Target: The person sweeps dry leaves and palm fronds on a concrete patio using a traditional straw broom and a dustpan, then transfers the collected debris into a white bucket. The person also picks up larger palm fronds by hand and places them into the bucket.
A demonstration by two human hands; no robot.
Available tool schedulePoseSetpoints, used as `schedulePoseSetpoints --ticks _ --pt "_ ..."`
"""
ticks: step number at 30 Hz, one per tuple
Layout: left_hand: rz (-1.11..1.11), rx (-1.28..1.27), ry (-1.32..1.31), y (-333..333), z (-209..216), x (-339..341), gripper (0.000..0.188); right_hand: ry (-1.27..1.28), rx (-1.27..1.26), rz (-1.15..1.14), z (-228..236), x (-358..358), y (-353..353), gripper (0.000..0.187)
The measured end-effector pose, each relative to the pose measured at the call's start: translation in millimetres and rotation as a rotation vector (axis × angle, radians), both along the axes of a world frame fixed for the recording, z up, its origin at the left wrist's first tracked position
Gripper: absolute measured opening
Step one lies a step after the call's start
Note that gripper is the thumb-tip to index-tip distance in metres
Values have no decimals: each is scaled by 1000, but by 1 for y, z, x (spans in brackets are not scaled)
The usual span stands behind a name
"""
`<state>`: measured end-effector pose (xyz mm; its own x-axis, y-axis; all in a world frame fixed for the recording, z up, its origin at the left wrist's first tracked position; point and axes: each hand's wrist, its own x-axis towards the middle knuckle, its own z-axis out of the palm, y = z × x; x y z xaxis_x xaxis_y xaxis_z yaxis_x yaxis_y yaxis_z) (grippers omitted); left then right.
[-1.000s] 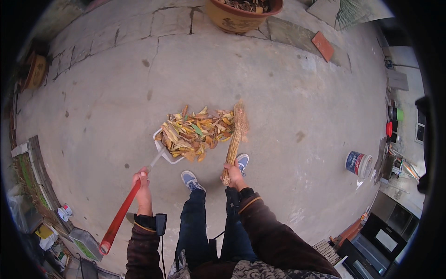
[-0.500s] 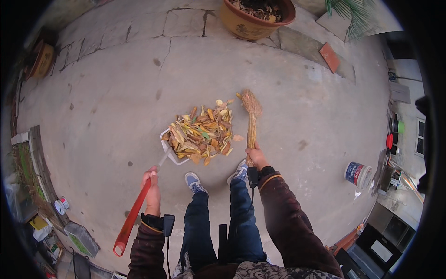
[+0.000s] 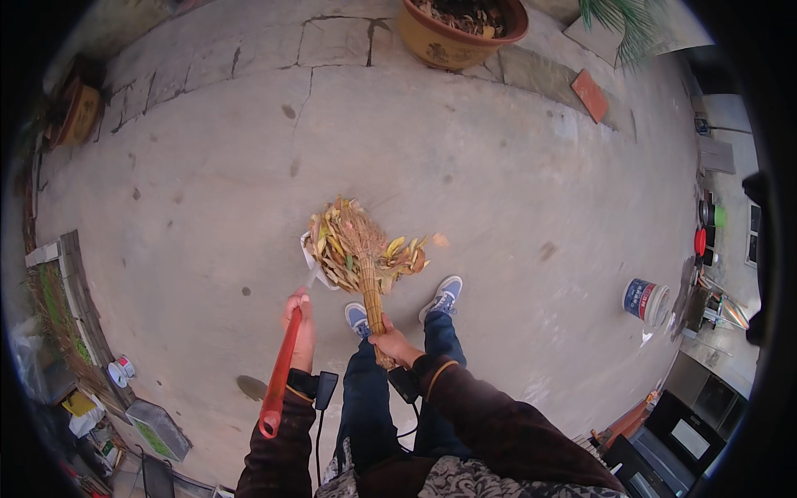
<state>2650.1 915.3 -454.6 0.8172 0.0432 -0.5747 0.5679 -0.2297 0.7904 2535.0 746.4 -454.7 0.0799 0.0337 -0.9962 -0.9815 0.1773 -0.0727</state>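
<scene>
Broom (image 3: 369, 270) swung over leaves (image 3: 403, 257), bucket (image 3: 645, 302) well apart.

A bound straw broom (image 3: 367, 257) slants forward from the right fingers (image 3: 380, 341), bristles over heaped yellow-brown leaves (image 3: 330, 247). Just beyond the left fingers (image 3: 296, 302), which hold its red handle (image 3: 281, 378), lies a white dustpan (image 3: 305, 247), partly covered by leaves.

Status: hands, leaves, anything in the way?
Left hand gripping dustpan; right hand gripping broom. Leaves heaped at dustpan. Broom hides part of heap.

Grey concrete floor (image 3: 531, 191) beneath yellow-brown leaves (image 3: 405, 257) and a white bucket (image 3: 647, 302).
</scene>
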Motion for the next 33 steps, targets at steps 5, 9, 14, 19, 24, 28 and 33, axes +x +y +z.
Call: schedulePoseSetpoints --ticks 5,9,14,19,24,28,33 --pt "-251 135 -68 4 -2 13 25 -95 -138 213 -24 -12 18 86" --pt "-471 184 -11 25 -4 35 30 -151 -150 124 -25 -10 11 90" --pt "-238 -127 36 20 6 48 31 -111 7 -88 4 3 -15 89" --pt "-102 -236 169 -3 57 41 27 -254 -137 44 36 -11 -39 85" --pt "-146 -221 8 -66 122 6 28 -358 -207 61 67 -52 -95 84" --pt "-191 -215 -33 -148 169 -16 26 -403 -198 18 103 -89 -168 85" --pt "-290 -241 14 -278 224 -40 24 -436 -297 -20 164 -146 -284 84"
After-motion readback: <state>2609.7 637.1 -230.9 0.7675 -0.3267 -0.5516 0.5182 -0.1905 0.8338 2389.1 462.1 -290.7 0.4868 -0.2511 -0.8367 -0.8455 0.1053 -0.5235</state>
